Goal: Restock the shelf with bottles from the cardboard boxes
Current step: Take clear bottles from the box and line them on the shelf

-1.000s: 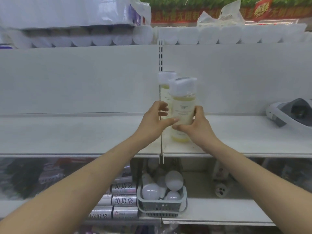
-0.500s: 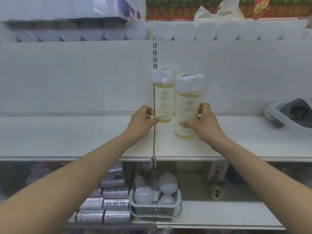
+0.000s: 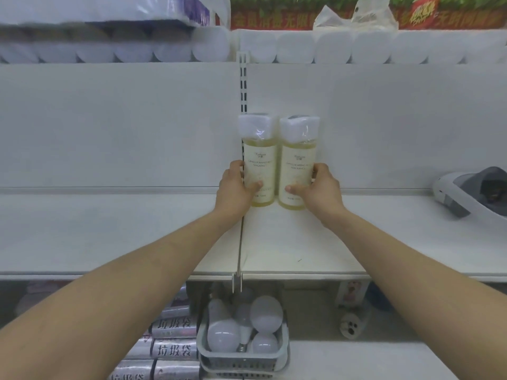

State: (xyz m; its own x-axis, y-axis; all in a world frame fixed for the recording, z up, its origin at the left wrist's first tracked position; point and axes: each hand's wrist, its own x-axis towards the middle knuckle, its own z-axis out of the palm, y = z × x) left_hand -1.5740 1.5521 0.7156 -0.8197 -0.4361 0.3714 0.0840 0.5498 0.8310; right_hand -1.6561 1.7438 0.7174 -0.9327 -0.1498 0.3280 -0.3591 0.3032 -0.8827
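Left bottle and right bottle are standing upright side by side at the back of the white shelf, nearly touching, each filled with pale yellow liquid and topped by a white cap under clear wrap. The left hand is gripping the left bottle, thumb lying across the label and fingers curling round its outer side; the right hand is gripping the right bottle in mirror fashion. Both bottles are sitting between the hands. Below the hands, a grey basket is holding light bulbs, with rolls of bin bags lying to its left. Well to the right of the right hand, a grey and white object is lying on the shelf. Above the hands, white paper rolls are sitting in a row.
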